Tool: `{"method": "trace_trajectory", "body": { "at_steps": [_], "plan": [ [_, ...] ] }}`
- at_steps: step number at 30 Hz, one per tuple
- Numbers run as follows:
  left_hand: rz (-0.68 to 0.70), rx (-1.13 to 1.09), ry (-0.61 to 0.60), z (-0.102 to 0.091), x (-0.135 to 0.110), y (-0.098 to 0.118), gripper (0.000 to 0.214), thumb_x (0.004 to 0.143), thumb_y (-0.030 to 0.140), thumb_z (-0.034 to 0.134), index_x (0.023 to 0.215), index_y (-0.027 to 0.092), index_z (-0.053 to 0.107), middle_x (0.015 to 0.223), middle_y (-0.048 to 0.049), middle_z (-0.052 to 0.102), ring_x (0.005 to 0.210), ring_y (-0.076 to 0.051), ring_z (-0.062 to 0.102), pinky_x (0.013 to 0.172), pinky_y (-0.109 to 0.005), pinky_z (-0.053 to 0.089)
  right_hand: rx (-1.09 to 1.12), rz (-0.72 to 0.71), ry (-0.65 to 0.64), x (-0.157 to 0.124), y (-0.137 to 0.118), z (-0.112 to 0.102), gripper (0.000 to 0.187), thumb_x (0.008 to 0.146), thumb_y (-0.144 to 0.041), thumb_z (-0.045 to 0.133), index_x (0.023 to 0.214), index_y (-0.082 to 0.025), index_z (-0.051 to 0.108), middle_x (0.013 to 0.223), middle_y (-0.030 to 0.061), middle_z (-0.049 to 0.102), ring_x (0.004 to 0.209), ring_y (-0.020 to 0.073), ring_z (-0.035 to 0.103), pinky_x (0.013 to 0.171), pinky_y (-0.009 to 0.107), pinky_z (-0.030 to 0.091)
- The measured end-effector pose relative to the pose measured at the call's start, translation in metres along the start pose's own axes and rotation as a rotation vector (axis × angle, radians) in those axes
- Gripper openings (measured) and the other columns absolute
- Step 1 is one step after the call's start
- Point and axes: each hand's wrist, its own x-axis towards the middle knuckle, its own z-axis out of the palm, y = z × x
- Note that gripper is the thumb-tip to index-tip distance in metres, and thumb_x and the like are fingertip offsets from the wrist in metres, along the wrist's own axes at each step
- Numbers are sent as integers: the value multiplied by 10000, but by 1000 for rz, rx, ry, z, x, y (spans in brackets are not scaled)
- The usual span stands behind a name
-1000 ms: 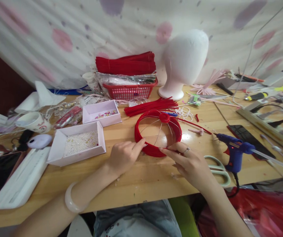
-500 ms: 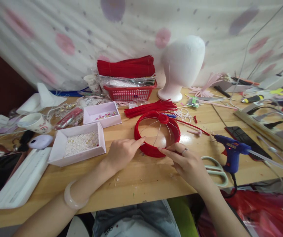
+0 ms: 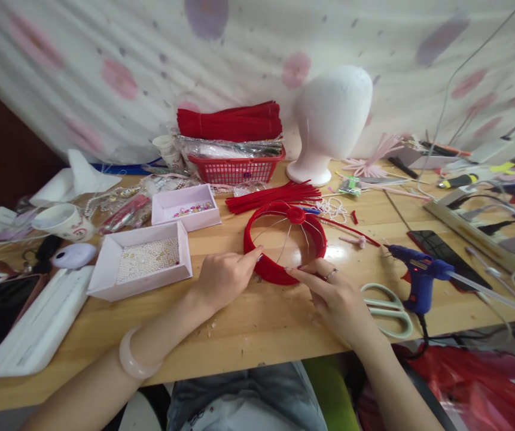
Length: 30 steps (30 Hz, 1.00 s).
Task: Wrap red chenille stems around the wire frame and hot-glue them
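Note:
On the wooden table lies a round wire frame [image 3: 279,274], its band covered in red fuzzy material, with bare wires running to a red disc [image 3: 296,215] at the top. My left hand [image 3: 228,275] is closed on the near left part of the band, thumb and finger pressed against it. At the near right, my right hand [image 3: 329,290] pinches the same band between thumb and fingers. Behind the frame lies a bundle of red pipe cleaners [image 3: 273,197]. Close to my right hand are pale green-handled scissors [image 3: 387,311].
A blue glue gun [image 3: 421,272] rests at the right beside a dark phone [image 3: 450,260]. Boxes of beads [image 3: 143,290] and gems [image 3: 185,224] stand at the left. A red basket [image 3: 238,170] and a white foam head [image 3: 333,120] stand at the back.
Both hands stay at the near side of the red band, with only a very slight shift of the right hand. The frame remains in place.

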Motion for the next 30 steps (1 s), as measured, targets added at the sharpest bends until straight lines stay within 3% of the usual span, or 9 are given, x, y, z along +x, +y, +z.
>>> {"method": "trace_trajectory", "body": {
  "at_steps": [5,14,16,18,20,22,26,30],
  "plan": [
    [61,-23,18,-3,-6,-2,328,1006,147,421,1170,110,702,574,-3,707,460,-131,632,422,-233,409,-2,35,3,-2,-2,2,511,845,39,412,1201,-215,676,984,83,665,852,182,657,680,280,535],
    [-2,9,-25,-5,-15,7,356,1019,242,421,1196,108,699,561,-11,708,430,-128,604,407,-240,377,-14,19,69,-5,-2,8,484,847,50,433,1187,-196,673,977,74,659,828,174,655,655,266,533],
    [-92,-64,27,-7,-12,6,341,1000,235,450,1175,116,717,584,-18,719,437,-120,594,447,-236,401,-12,24,75,-5,-2,9,482,858,42,442,1198,-211,672,977,70,659,822,170,654,654,265,535],
    [-297,-187,60,-8,-8,3,337,978,233,473,1186,132,718,589,-9,712,439,-108,570,482,-228,419,-5,19,96,-6,-3,11,479,866,37,450,1207,-219,670,983,71,655,832,169,653,668,266,544],
    [-515,-358,7,-7,-4,-2,366,960,236,478,1246,147,689,549,21,672,438,-101,544,494,-216,418,7,15,133,-6,-4,14,487,866,41,449,1215,-220,666,995,76,650,859,171,653,692,272,554],
    [-643,-535,-95,-6,0,-7,410,944,250,483,1309,162,647,502,54,619,439,-101,526,499,-207,410,23,20,165,-7,-4,18,495,866,45,447,1224,-221,660,1006,80,644,890,176,650,722,282,564],
    [-740,-696,-203,-2,3,-12,477,918,296,488,1366,175,599,481,78,572,443,-110,504,500,-210,401,56,30,198,-9,-3,22,504,871,47,445,1235,-229,658,1016,83,633,917,177,640,742,287,570],
    [-721,-637,-235,-2,1,-12,501,887,270,477,1366,184,599,492,73,582,456,-117,519,548,-225,430,99,41,194,-11,-2,24,528,859,60,434,1245,-220,659,1041,93,625,944,177,642,749,279,572]
  ]
}}
